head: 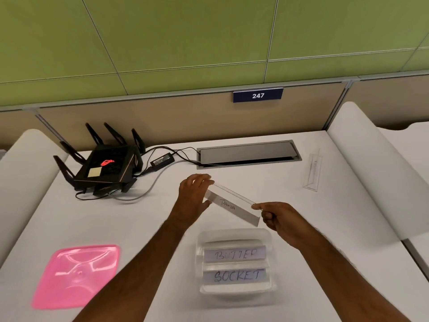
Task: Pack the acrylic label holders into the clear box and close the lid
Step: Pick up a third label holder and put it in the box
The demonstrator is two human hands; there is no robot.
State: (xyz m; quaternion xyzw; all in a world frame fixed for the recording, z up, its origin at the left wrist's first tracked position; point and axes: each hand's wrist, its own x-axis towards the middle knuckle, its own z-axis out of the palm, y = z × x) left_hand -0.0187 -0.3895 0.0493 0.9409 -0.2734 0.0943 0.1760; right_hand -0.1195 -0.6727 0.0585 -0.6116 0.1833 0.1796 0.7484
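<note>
An acrylic label holder (232,205) with a paper strip reading "PANDA" hangs in the air above the table, tilted down to the right. My left hand (193,201) grips its left end and my right hand (276,219) pinches its right end. Just below it, near me, stands the clear box (234,235) with two holders inside, labelled "BUTTER" (234,254) and "SOCKET" (235,275). Another acrylic holder (312,170) lies on the table at the far right. The pink lid (76,275) lies flat at the near left.
A black router (104,166) with antennas, its power brick (162,159) and cables sit at the far left. A grey cable hatch (248,153) is set into the white table (336,217). A beige partition with sign "247" (257,95) bounds the far edge.
</note>
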